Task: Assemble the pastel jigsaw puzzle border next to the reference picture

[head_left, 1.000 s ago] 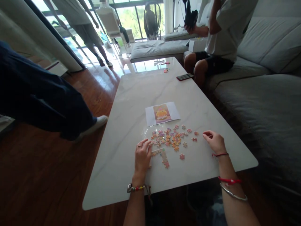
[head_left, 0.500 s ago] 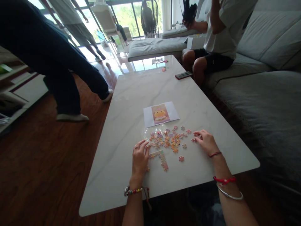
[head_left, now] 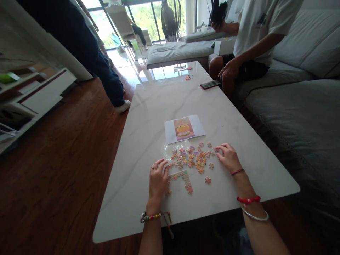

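Loose jigsaw puzzle pieces [head_left: 191, 157], pink, orange, yellow and purple, lie in a pile near the table's close end. Below them is a joined corner-shaped strip of puzzle [head_left: 187, 182]. My left hand [head_left: 158, 179] rests at the strip's left end, fingers loosely bent and apart, covering some pieces there. On the pile's right side my right hand [head_left: 227, 157] has thumb and index finger closed round a small pink puzzle piece, mostly hidden by the fingers. One pink puzzle piece [head_left: 207, 180] lies alone to the right of the strip.
Beyond the pile a printed sheet [head_left: 199, 126] shows a yellow cartoon figure. Farther along the white table [head_left: 170, 99] are a dark flat device [head_left: 209, 84] and small pink items [head_left: 188, 77]. One person sits on the grey sofa [head_left: 287, 95]; another stands at left.
My right hand has shifted left toward the pile, over the pieces at its edge. My left hand stays nearly in place. The seated person's arm has come down to the knee.
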A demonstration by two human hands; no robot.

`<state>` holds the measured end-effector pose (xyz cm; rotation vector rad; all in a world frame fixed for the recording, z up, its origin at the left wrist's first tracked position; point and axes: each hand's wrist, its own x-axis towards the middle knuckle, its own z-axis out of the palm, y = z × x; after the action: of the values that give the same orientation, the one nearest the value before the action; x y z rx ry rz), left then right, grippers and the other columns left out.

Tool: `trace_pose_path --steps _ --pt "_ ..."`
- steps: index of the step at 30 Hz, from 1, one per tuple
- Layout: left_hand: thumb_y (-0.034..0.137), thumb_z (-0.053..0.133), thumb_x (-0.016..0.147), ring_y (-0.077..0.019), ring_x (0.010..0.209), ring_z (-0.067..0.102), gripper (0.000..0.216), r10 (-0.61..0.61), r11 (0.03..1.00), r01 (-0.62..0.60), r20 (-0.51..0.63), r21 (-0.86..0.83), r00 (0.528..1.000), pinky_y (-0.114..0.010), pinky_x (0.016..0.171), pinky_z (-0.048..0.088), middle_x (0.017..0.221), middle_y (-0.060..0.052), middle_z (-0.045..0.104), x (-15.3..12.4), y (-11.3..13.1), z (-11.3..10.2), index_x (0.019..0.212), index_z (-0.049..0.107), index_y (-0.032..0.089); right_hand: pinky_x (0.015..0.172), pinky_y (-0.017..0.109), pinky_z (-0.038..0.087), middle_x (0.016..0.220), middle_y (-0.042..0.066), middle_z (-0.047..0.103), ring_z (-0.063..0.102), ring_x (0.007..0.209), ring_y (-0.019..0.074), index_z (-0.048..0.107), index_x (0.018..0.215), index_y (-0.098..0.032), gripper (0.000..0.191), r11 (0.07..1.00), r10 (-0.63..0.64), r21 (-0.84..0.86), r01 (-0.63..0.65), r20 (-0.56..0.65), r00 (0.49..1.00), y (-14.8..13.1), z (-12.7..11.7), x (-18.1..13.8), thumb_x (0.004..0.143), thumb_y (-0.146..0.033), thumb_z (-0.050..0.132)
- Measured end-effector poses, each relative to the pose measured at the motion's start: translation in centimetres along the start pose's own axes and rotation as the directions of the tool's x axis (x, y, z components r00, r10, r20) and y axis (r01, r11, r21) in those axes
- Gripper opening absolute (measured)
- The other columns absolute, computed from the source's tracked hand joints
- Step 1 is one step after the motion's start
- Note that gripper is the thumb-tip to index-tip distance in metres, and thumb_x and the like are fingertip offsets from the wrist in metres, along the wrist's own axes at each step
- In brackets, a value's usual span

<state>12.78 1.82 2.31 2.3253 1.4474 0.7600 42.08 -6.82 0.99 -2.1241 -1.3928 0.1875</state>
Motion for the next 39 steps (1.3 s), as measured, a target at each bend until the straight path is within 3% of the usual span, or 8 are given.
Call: trace_pose_path --steps 6,10,15,21,25,29,35,39 --pt "0.024 0.044 0.08 -0.0232 0.099 0.051 0.024 -0.019 1.0 0.019 0.001 0.016 1.0 -0.042 0.09 0.041 0.105 -0.009 0.056 0.0 -0.5 -0.4 0.095 0.059 0.017 0.079 0.035 0.043 0.091 0.007 0.054 0.051 0.082 0.019 0.065 0.085 -0.021 0.02 1.0 0.015 -0.014 -0.015 0.007 1.0 0.6 0.2 0.5 0.069 -0.021 0.054" --pt "0.024 0.043 0.08 -0.023 0.1 0.051 0.024 -0.02 1.0 0.02 -0.002 0.018 1.0 -0.041 0.09 0.041 0.105 -0.009 0.056 0.2 -0.7 -0.3 0.096 0.059 0.017 0.08 0.035 0.043 0.09 0.008 0.055 0.051 0.085 0.0202 0.064 0.086 -0.017 0.022 0.998 0.052 -0.023 -0.054 -0.075 0.996 1.7 -0.2 0.8 0.069 -0.02 0.051" --pt "0.024 0.044 0.079 -0.023 0.099 0.051 0.024 -0.026 0.999 0.026 0.0 0.025 1.0 -0.041 0.09 0.041 0.105 -0.009 0.056 0.4 -0.6 -0.2 0.096 0.059 0.017 0.076 0.033 0.044 0.086 0.008 0.057 0.053 0.072 0.0167 0.063 0.088 -0.014 0.026 0.989 0.144 0.01 -0.145 -0.149 0.978 3.1 -1.4 0.9 0.069 -0.019 0.046" --pt "0.025 0.044 0.079 -0.0229 0.099 0.051 0.023 -0.024 0.999 0.024 0.009 0.027 1.0 -0.041 0.091 0.041 0.104 -0.008 0.056 0.6 -0.6 -0.1 0.095 0.06 0.018 0.072 0.031 0.045 0.084 0.007 0.059 0.052 0.065 0.0144 0.063 0.087 -0.014 0.025 0.989 0.15 0.035 -0.147 -0.106 0.983 3.2 -1.8 0.9 0.07 -0.022 0.046" --pt "0.023 0.044 0.079 -0.022 0.099 0.051 0.024 -0.019 1.0 0.019 0.009 0.024 1.0 -0.041 0.09 0.041 0.105 -0.008 0.056 0.6 -0.6 0.2 0.096 0.06 0.018 0.073 0.031 0.045 0.086 0.006 0.059 0.054 0.07 0.0154 0.063 0.088 -0.016 0.023 0.997 0.071 0.04 -0.068 -0.058 0.996 2.3 -1.4 1.2 0.072 -0.024 0.048" --pt "0.026 0.046 0.08 -0.0208 0.105 0.048 0.026 0.039 0.999 -0.04 0.024 0.015 0.999 -0.04 0.092 0.039 0.11 -0.006 0.057 0.7 0.1 0.4 0.103 0.058 0.021 0.083 0.035 0.041 0.097 0.008 0.059 0.052 0.091 0.0197 0.064 0.089 -0.02 0.022 0.995 -0.1 0.004 0.1 0.022 0.995 0.0 -0.5 1.7 0.076 -0.025 0.047" --pt "0.033 0.044 0.083 -0.024 0.122 0.032 0.036 0.146 0.981 -0.17 0.229 0.089 0.962 -0.043 0.095 0.031 0.125 0.0 0.05 0.6 2.6 0.8 0.119 0.047 0.03 0.093 0.042 0.034 0.117 0.005 0.054 0.043 0.112 0.0206 0.058 0.107 -0.026 0.03 0.943 -0.326 -0.005 0.333 0.194 0.925 -4.8 1.5 1.4 0.082 -0.022 0.041" --pt "0.034 0.041 0.084 -0.0278 0.122 0.031 0.033 0.101 0.977 -0.151 0.304 0.148 0.947 -0.049 0.094 0.027 0.127 0.0 0.048 0.5 3.0 1.4 0.116 0.05 0.033 0.096 0.053 0.026 0.123 0.003 0.051 0.038 0.119 0.0227 0.052 0.114 -0.031 0.034 0.914 -0.388 -0.012 0.406 0.268 0.882 -6.9 2.6 0.9 0.084 -0.021 0.038"
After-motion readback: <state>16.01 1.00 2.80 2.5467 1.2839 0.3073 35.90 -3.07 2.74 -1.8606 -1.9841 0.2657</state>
